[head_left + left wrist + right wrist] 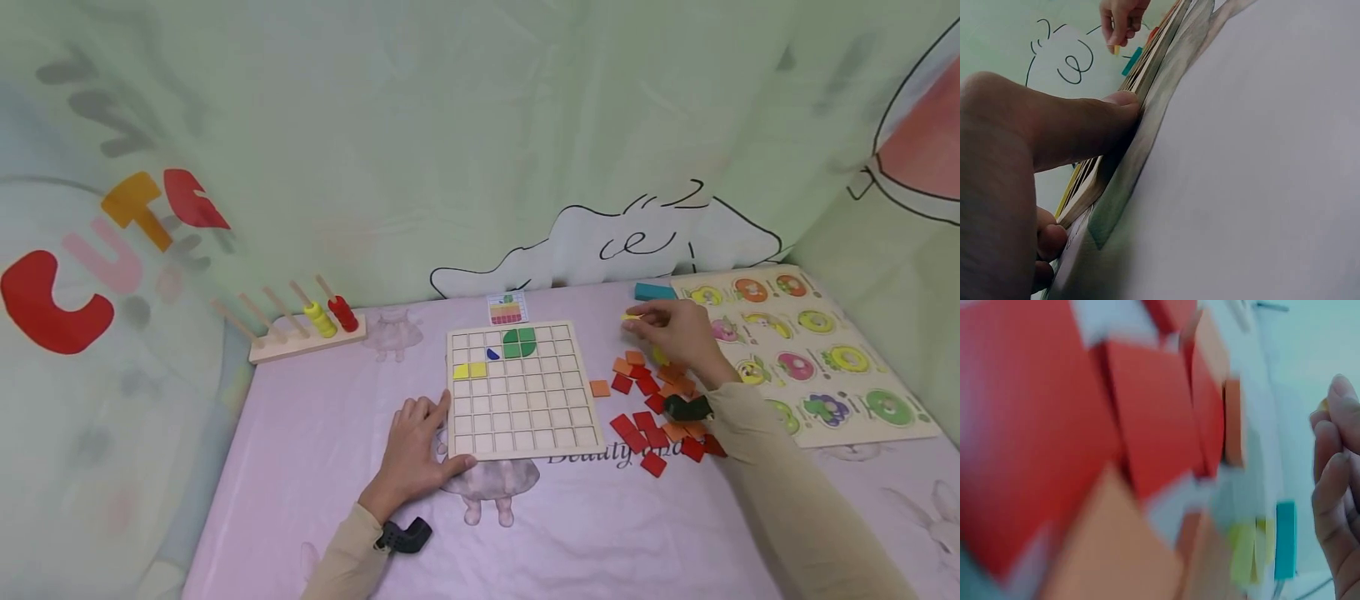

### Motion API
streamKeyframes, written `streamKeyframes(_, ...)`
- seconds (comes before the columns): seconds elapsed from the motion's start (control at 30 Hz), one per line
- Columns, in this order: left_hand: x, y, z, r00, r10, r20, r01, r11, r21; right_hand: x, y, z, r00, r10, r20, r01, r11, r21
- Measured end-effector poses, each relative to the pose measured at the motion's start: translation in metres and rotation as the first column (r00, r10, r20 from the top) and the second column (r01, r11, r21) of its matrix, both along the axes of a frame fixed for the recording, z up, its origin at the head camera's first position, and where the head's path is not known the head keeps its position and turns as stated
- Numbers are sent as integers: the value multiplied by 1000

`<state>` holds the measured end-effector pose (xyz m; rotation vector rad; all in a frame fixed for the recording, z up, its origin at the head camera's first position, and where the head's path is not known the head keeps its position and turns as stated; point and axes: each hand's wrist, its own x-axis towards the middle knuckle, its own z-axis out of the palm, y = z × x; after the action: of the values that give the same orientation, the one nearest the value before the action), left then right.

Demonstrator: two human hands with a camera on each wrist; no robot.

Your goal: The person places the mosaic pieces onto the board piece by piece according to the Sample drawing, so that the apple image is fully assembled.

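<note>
A square wooden grid board lies on the table. Green pieces form a rounded shape on it, with a small blue piece and two yellow tiles nearby. My left hand holds the board's near left corner, thumb on the near edge and fingers along the left edge; the thumb shows against the rim in the left wrist view. Above the table at the right, my right hand pinches a small yellow tile between thumb and fingers, most of it hidden.
Loose red tiles and orange tiles lie scattered right of the board. A pattern card sits behind it. A bead-peg rack stands at the left, a fruit puzzle board at the right, near a teal block.
</note>
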<state>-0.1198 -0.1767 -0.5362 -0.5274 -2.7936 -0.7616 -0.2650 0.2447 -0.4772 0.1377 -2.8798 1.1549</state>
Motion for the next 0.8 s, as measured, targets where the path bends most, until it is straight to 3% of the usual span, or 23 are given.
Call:
streamKeyframes(0.17,-1,-1,0,1000,2,7,-2,1000,-2,5,-21,-1,998,1,68,10,987,-162)
streamKeyframes(0.37,-1,-1,-2,1000,1,7,-1,1000,2,10,-65,-6,992,51,116,-19,965,-260)
streamKeyframes(0.53,0,-1,-1,1000,-3,15,3,1000,11,16,-106,-10,987,141,71,-119,960,-254)
streamKeyframes(0.8,-1,-1,-2,1000,-3,9,3,1000,0,22,-152,-17,953,302,20,-295,943,-153)
